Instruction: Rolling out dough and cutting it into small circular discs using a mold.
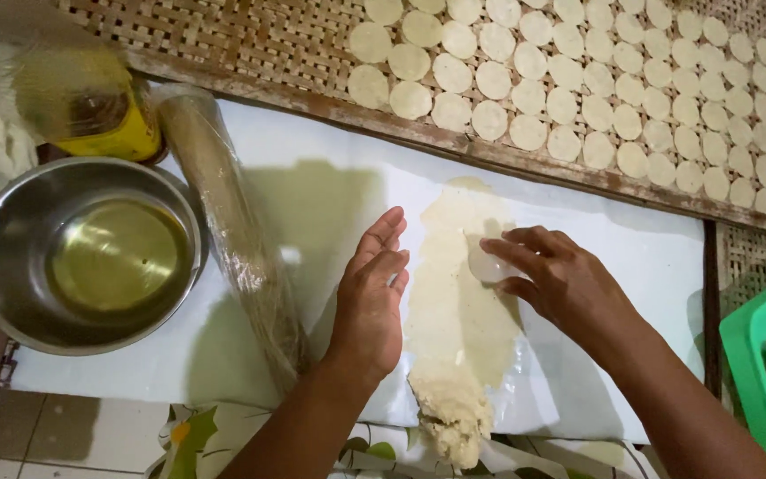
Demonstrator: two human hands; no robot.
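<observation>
The right hand point(560, 279) is pressing a small round cutter point(487, 263) into the flattened sheet of pale dough point(458, 319), fingers clamped around its rim, near the sheet's upper end. The left hand point(372, 297) is lying open and flat, fingers together, on the white plastic sheet point(330, 177) right at the dough's left edge, gripping nothing. To my eye, a clean disc calls for pushing straight down, keeping the cutter level, and starting close to the edge so little dough is wasted. Behind, cut rounds point(578, 80) are sitting in neat rows on the woven bamboo tray point(250, 40). A wrapped rolling pin point(232, 231) is lying beside 1 steel bowl of oil point(90, 257).
</observation>
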